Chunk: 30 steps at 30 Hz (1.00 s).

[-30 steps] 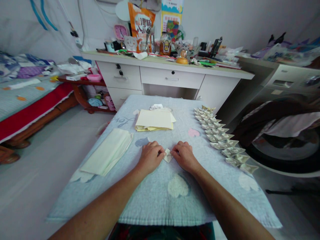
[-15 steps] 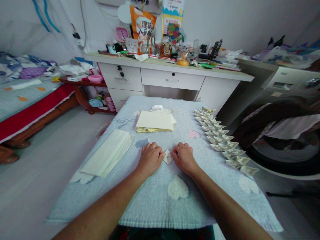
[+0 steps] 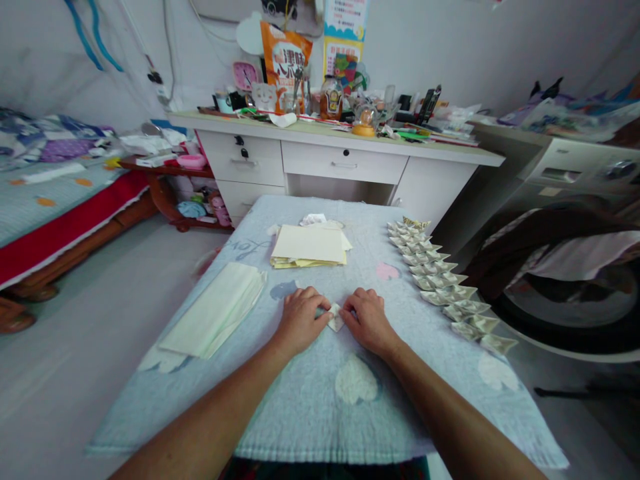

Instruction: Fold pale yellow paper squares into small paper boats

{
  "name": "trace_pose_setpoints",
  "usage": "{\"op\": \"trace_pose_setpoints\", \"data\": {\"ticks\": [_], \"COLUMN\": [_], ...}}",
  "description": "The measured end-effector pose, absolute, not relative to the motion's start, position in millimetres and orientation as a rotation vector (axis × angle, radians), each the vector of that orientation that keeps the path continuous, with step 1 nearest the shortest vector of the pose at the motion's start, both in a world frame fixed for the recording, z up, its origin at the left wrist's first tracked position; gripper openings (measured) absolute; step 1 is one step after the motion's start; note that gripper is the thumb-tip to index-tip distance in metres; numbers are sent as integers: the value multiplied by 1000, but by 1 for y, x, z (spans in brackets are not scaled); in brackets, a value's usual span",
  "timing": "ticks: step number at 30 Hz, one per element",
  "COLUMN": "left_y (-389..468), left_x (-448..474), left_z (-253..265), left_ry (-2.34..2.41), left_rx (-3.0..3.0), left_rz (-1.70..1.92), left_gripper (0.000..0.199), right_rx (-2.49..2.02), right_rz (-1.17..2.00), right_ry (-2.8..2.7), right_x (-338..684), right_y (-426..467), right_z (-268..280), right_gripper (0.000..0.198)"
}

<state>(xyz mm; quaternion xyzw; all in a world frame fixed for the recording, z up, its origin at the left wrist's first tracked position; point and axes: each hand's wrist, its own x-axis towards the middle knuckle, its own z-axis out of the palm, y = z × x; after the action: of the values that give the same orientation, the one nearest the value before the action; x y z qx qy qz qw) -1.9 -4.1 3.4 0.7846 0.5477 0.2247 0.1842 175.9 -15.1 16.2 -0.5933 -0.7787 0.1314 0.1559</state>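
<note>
Between my two hands lies a small folded piece of paper (image 3: 336, 319), pale and roughly diamond-shaped, on the cloth-covered table (image 3: 310, 413). My left hand (image 3: 303, 319) pinches its left side with thumb and fingers. At its right side, my right hand (image 3: 367, 319) has its curled fingertips closed on the paper's edge. Several folded paper boats (image 3: 440, 280) stand in a slanting row along the table's right side. A stack of cream paper sheets (image 3: 309, 244) sits farther back, and a pile of pale green paper (image 3: 217, 310) is to the left.
Behind the table stands a white desk (image 3: 345, 163) crowded with jars, an orange snack bag (image 3: 285, 63) and a pink clock (image 3: 245, 75). A washing machine (image 3: 575, 167) with clothes in its open door is at the right. A bed (image 3: 65, 193) is at the left.
My left thumb has straightened and shifted along the folded paper, which is turned slightly. My right hand stays almost in place. The view has tilted a little.
</note>
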Motion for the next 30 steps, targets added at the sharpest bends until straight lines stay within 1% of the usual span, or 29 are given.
{"op": "trace_pose_setpoints", "data": {"ticks": [8,14,24,30], "left_y": [-4,-8,-12,-12], "left_x": [-3,-1,0,1], "left_z": [5,7,11,10], "left_ry": [1533,1633,1719,1724], "left_rx": [2213,2254,2351,2370], "left_rz": [623,578,461,437], "left_gripper": [9,14,20,19], "right_rx": [-1734,-1801,-1849,-1847], "right_rz": [395,390,317,286], "right_ry": [-2236,-2228,-2254,-2245], "right_x": [174,173,171,169], "right_y": [-12,-11,-12,-11], "right_z": [17,18,19,17], "right_gripper": [20,22,23,22]}}
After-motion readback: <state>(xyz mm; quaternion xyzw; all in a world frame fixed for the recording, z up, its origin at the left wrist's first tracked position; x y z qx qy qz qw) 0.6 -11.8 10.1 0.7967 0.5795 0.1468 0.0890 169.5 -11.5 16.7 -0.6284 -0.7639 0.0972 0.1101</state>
